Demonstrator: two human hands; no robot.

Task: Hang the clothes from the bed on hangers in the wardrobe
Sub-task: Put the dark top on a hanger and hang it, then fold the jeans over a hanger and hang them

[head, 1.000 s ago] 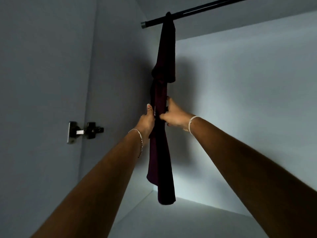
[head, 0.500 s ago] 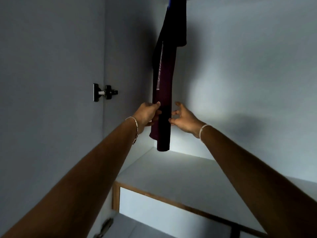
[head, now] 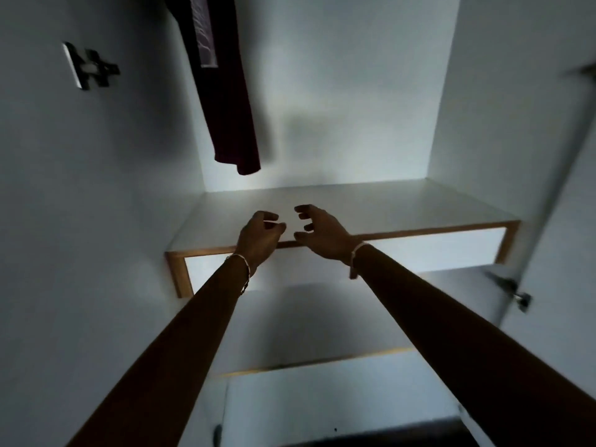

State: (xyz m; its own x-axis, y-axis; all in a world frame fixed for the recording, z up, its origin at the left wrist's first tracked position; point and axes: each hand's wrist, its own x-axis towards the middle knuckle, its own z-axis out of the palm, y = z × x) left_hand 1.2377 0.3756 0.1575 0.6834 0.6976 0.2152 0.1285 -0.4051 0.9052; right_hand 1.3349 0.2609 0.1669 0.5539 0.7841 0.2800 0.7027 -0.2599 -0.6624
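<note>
The maroon garment (head: pixel 225 108) hangs by itself above and beyond the left hand (head: pixel 258 240). Its top runs out of view, so hanger and rail cannot be seen, but it seems to carry its own weight up there, which would explain why neither hand touches it. The left hand and the right hand (head: pixel 325 235) float side by side over the front edge of the shelf (head: pixel 403 204), well below the hem, fingers loosely curled and grasping nothing. The garment's long axis runs top to bottom, nearly plumb, a narrow strip whose hem points down at the shelf, clear of it.
</note>
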